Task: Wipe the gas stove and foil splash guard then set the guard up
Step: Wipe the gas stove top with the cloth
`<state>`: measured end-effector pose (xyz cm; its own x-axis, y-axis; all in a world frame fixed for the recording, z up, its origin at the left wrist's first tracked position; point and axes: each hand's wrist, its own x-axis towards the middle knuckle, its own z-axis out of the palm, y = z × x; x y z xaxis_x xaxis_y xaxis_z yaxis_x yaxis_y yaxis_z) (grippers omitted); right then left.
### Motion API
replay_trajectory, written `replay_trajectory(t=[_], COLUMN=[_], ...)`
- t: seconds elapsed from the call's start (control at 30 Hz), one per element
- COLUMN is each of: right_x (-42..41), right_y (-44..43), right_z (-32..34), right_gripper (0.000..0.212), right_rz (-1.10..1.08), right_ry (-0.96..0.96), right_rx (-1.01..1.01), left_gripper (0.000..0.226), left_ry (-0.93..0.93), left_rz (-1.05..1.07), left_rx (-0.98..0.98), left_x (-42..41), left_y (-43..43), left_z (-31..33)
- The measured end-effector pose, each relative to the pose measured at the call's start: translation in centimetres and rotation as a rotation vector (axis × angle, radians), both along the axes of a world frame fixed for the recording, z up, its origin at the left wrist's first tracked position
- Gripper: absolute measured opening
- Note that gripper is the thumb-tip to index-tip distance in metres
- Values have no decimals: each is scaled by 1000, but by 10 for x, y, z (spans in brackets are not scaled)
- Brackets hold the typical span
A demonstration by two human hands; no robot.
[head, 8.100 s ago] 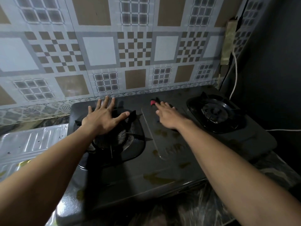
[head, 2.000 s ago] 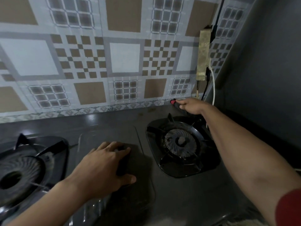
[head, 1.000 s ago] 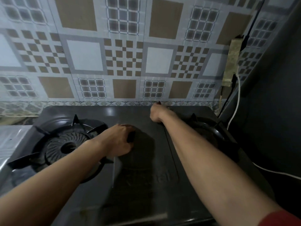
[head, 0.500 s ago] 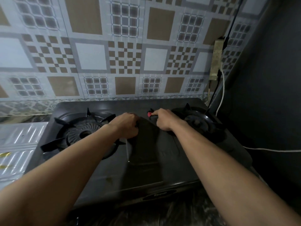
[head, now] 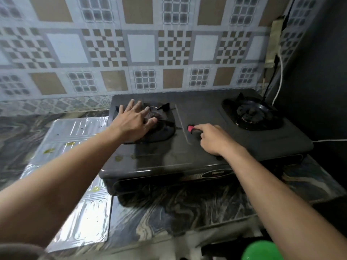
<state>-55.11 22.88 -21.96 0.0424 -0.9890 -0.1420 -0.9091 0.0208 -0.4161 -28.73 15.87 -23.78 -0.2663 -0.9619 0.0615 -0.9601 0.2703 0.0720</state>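
Nearest to us, at the bottom right edge, a round green object (head: 262, 250) pokes into view, too cut off to name. Both forearms reach out over the marbled countertop (head: 180, 209).

On the left of the counter the foil splash guard (head: 75, 166) lies flat, ribbed and shiny, with a few yellowish spots on it. Its right edge meets the left side of the gas stove (head: 206, 156); we cannot tell whether it slips underneath.

The black two-burner stove sits on the counter to the right of the guard, with yellowish stains on the near left of its top.

The left hand (head: 134, 121) lies spread over the left burner (head: 161, 126), fingers straight and apart, holding nothing and hiding most of the grate. The right hand (head: 214, 139) rests on the middle panel of the stove, fingers curled round a dark tool with a red tip (head: 193, 129) that points left, touching the panel. What kind of tool it is we cannot make out.

Farther right, the right burner (head: 251, 114) stands uncovered.

Behind the stove rises the patterned tile wall (head: 140, 45). At its far right end a beige box (head: 274, 42) hangs on the wall, and a white cable (head: 280, 76) and a black cable (head: 270, 81) drop from it toward the stove's far right corner, beside a dark side wall (head: 319, 72).
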Motion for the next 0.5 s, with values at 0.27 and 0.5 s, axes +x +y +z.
replay_trajectory(t=[0.27,0.5], right_x=[55,58], right_y=[34,35], right_z=[-54,-67], right_gripper=[37,48], right_rz=[-18,6], right_ry=[101,99], right_rx=[-268,-200], left_gripper=[64,73], left_ry=[-2,-47], left_rz=[66,12], left_rx=[155,179], left_x=[58,64], left_y=[28,17], left_z=[-14,-28])
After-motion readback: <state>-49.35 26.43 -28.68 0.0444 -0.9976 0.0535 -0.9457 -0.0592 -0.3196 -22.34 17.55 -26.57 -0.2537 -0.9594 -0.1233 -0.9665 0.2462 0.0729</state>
